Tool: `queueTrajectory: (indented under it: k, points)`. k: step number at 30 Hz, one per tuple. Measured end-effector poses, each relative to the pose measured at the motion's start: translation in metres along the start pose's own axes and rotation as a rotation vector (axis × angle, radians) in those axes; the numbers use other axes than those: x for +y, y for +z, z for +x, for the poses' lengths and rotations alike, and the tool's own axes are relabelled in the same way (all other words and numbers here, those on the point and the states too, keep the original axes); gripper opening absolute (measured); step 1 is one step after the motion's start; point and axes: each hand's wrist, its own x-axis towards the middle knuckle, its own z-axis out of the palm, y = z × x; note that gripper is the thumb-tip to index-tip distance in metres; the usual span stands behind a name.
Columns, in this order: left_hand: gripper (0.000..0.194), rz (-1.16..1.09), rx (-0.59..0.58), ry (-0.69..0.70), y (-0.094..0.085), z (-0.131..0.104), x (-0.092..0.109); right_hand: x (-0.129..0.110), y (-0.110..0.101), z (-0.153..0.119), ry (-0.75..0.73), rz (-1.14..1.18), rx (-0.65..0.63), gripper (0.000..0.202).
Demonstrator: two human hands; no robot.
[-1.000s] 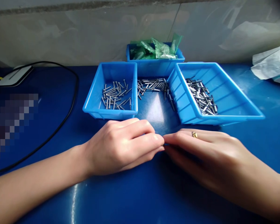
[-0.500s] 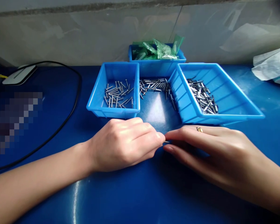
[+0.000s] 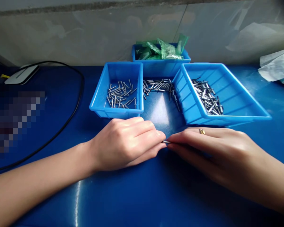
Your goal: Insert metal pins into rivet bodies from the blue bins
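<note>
My left hand (image 3: 130, 143) is closed, with its thumb and forefinger pinched on one end of a thin silvery metal fastener (image 3: 166, 142). The fastener's other end sits between the thumb and forefinger of my right hand (image 3: 210, 154), which wears a ring. Only a short length shows between the fingertips, and I cannot tell whether it is a screw or a rivet. Behind my left hand is a blue bin (image 3: 100, 91) with several screws (image 3: 119, 93). Beyond my right hand, a larger blue bin (image 3: 239, 91) holds a pile of rivets (image 3: 209, 97).
Loose rivets (image 3: 158, 84) lie on the blue tabletop (image 3: 132, 195) between the bins. Behind them stands another blue bin (image 3: 164, 66) with green plastic packets (image 3: 168, 49). A black cable (image 3: 71, 116) curves along the left, near a white device (image 3: 22, 75). White paper or plastic (image 3: 276, 64) lies far right.
My right thumb and forefinger, apart around the fastener's tip before, have closed on it. More of the fastener shows between my hands. The view has shifted slightly.
</note>
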Motion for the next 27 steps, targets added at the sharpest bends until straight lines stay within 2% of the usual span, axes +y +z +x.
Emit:
queueTrajectory:
  k: [4,13,17,21,24,27]
  points:
    - [0.024,-0.045,0.000,0.044,-0.003,0.002,0.000,0.003,-0.001,0.002,-0.010,0.020,-0.048,0.039]
    - [0.019,-0.093,-0.001,0.070,-0.004,0.002,-0.001,0.003,-0.004,0.000,-0.018,-0.003,-0.058,0.039]
    - [0.022,-0.032,0.009,0.023,-0.003,0.002,-0.001,0.000,-0.004,0.001,0.005,-0.024,-0.010,0.038]
    - [0.025,0.024,-0.041,-0.033,-0.001,0.001,-0.001,-0.003,-0.001,-0.004,0.007,-0.071,0.041,0.026]
    - [0.026,0.023,-0.051,-0.028,0.000,0.000,0.000,-0.004,0.000,-0.009,-0.011,-0.095,0.044,0.020]
    - [0.025,0.016,-0.059,-0.018,0.000,0.001,0.000,-0.006,-0.001,-0.011,-0.020,-0.093,0.061,0.023]
